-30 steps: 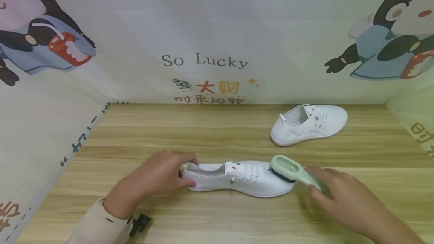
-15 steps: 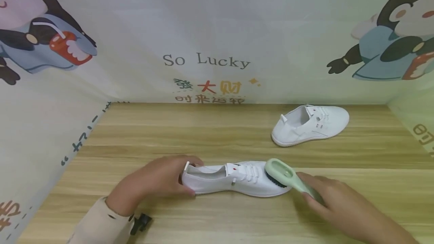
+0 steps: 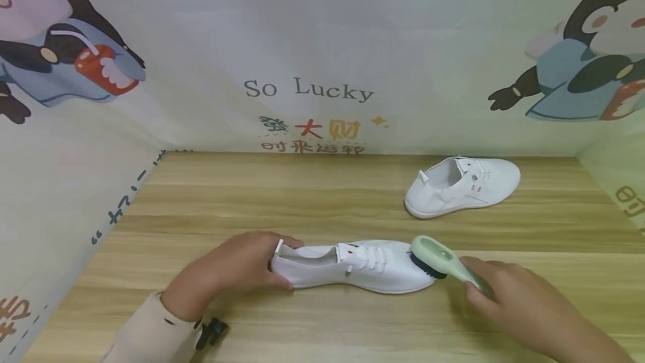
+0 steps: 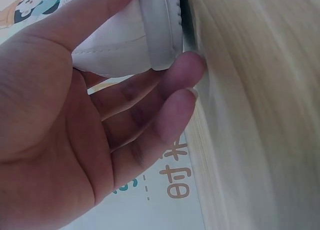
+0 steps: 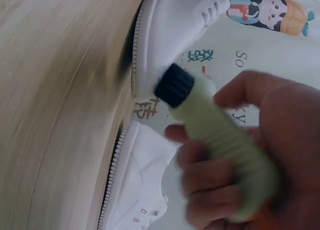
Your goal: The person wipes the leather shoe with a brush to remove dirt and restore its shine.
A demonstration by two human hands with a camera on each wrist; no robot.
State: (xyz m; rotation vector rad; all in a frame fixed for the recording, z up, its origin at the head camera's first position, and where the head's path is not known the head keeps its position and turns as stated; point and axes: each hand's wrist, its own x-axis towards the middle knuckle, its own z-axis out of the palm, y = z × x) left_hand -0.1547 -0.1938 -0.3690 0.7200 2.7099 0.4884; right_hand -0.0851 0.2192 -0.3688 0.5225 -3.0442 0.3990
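Observation:
A white lace-up shoe lies along the front of the wooden table, toe to the right. My left hand grips its heel, thumb on the near side and fingers on the far side. In the left wrist view the shoe's heel sits between thumb and fingers. My right hand holds a pale green brush by its handle, its dark bristles at the top of the shoe's toe. The right wrist view shows the fingers curled round the handle, somewhat blurred.
A second white shoe stands at the back right of the wooden table, near the printed back wall. A small black clip-like piece is beside the left sleeve.
The brush moved left and down across the toe, then back right toward the tip. My left hand's thumb shifted slightly lower along the heel; the shoe stayed nearly in place.

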